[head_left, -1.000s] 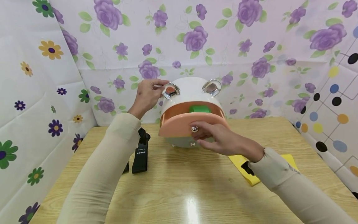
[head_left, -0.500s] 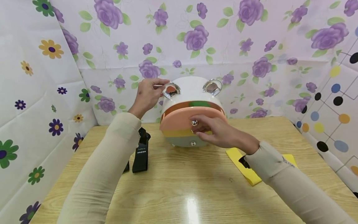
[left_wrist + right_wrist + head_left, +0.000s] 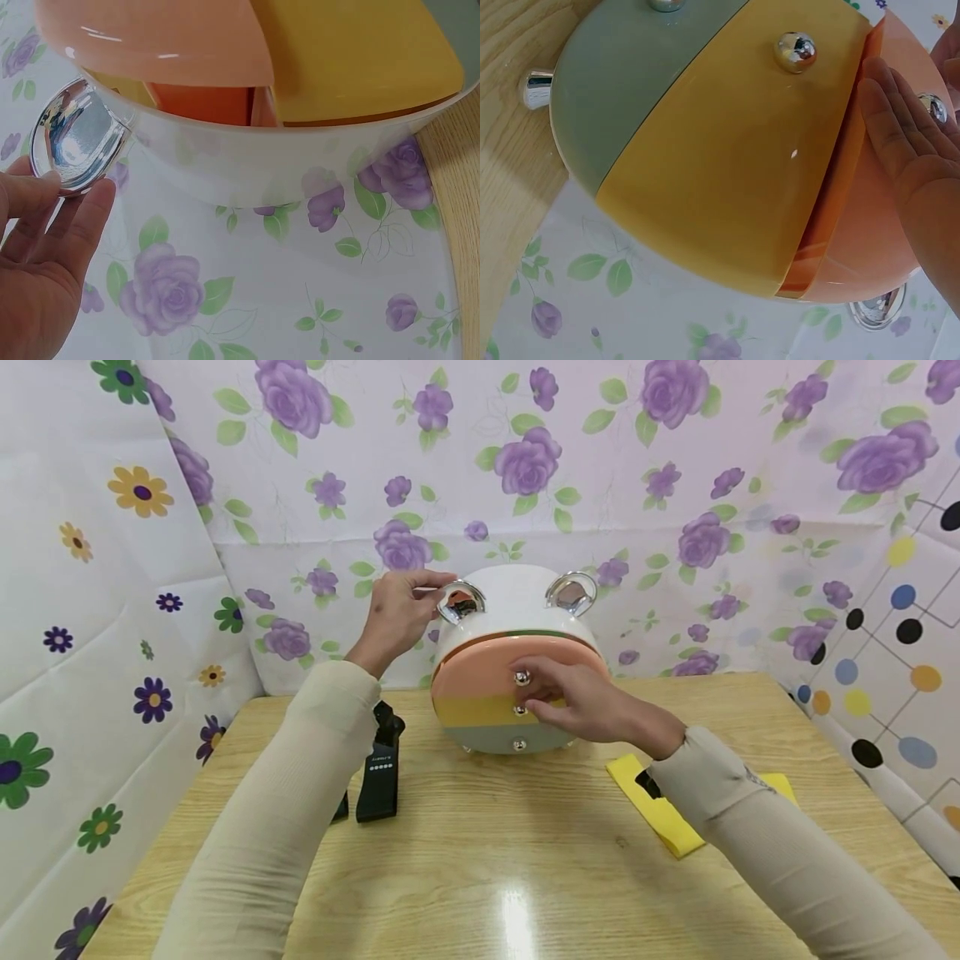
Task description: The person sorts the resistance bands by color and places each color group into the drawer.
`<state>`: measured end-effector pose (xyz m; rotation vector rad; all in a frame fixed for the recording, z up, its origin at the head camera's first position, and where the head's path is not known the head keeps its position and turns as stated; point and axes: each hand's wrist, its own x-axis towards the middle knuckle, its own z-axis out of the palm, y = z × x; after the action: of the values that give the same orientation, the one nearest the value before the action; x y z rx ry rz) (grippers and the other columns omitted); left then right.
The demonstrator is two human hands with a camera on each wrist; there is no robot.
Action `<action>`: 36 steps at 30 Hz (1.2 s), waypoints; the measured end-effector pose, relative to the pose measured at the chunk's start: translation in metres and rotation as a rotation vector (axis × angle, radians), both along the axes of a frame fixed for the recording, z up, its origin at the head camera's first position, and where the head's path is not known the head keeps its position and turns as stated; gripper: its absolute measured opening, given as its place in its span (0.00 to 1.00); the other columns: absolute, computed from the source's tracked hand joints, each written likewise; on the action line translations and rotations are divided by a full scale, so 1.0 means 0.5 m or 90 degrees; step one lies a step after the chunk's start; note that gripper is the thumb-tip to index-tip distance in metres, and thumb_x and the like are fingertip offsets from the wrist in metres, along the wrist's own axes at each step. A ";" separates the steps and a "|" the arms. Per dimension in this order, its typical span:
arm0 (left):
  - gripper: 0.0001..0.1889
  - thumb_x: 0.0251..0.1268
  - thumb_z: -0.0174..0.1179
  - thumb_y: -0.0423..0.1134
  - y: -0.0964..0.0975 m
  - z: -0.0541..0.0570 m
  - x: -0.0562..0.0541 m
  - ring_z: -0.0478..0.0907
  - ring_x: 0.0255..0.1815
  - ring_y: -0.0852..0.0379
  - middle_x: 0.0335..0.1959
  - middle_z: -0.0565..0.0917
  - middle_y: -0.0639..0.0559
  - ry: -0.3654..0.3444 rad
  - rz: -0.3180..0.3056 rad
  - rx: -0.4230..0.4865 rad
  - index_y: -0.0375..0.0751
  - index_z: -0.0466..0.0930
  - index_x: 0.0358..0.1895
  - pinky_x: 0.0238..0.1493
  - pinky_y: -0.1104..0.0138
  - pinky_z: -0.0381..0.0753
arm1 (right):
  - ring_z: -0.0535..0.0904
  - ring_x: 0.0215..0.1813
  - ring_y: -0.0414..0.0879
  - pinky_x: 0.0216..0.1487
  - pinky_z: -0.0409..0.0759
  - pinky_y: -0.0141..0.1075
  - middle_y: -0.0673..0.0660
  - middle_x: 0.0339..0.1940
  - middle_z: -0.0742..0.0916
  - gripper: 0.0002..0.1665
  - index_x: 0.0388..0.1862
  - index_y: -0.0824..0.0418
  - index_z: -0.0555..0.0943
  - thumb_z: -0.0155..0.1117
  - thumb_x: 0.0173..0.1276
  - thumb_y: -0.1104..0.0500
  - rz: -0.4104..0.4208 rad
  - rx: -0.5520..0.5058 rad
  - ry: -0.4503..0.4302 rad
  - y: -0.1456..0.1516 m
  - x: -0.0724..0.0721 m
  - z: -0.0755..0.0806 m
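A round drawer box (image 3: 517, 593) with a white shell stands at the back of the table. Its front has an orange drawer (image 3: 480, 672), a yellow drawer (image 3: 727, 157) and a grey-green drawer (image 3: 480, 739), each with a silver knob. The orange drawer still sticks out slightly, with a green sliver (image 3: 534, 632) along its top edge. My left hand (image 3: 397, 614) pinches the box's left silver ear (image 3: 79, 139) between thumb and fingers. My right hand (image 3: 581, 697) has its fingers extended against the orange drawer's front, beside the upper knob (image 3: 521, 677).
A black strap-like item (image 3: 378, 785) lies on the wooden table (image 3: 450, 877) left of the box, partly behind my left sleeve. At right, a yellow folded band (image 3: 660, 814) with a black patch lies partly under my right forearm. Flower-printed sheeting (image 3: 322, 493) stands behind.
The orange drawer has slid back into the box, with my right hand moving along with it. The green thing inside is now mostly hidden. My left hand stays on the ear.
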<state>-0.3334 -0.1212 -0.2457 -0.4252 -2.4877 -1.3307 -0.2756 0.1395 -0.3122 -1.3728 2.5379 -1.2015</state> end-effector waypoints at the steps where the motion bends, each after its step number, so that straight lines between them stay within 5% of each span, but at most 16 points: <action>1: 0.13 0.74 0.57 0.31 0.000 0.000 0.000 0.85 0.48 0.53 0.58 0.83 0.47 -0.005 -0.001 0.007 0.44 0.87 0.55 0.43 0.67 0.84 | 0.84 0.53 0.55 0.55 0.82 0.39 0.64 0.54 0.84 0.27 0.70 0.70 0.67 0.58 0.73 0.70 -0.004 0.003 0.000 -0.001 -0.002 0.000; 23: 0.14 0.74 0.57 0.31 0.000 -0.001 -0.001 0.86 0.42 0.52 0.58 0.83 0.48 0.000 0.012 -0.011 0.46 0.87 0.56 0.39 0.65 0.83 | 0.83 0.56 0.53 0.56 0.81 0.44 0.63 0.57 0.83 0.27 0.69 0.69 0.68 0.60 0.72 0.70 -0.049 0.004 -0.009 -0.007 -0.034 -0.011; 30: 0.14 0.75 0.57 0.32 0.002 -0.004 -0.001 0.86 0.42 0.52 0.58 0.83 0.48 -0.008 0.015 -0.019 0.47 0.86 0.56 0.36 0.68 0.81 | 0.82 0.55 0.55 0.54 0.82 0.43 0.64 0.55 0.83 0.31 0.74 0.63 0.63 0.58 0.75 0.68 -0.036 -0.016 -0.051 0.020 -0.010 -0.025; 36: 0.15 0.75 0.56 0.31 -0.001 -0.003 -0.001 0.86 0.46 0.52 0.59 0.83 0.47 0.005 0.008 -0.018 0.45 0.86 0.57 0.40 0.66 0.84 | 0.82 0.53 0.55 0.54 0.81 0.42 0.62 0.53 0.83 0.21 0.65 0.65 0.69 0.59 0.76 0.63 -0.087 0.002 -0.103 0.078 0.013 -0.051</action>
<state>-0.3337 -0.1217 -0.2473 -0.4204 -2.5011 -1.2890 -0.2689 0.1783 -0.3378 -1.0677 2.5540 -1.2706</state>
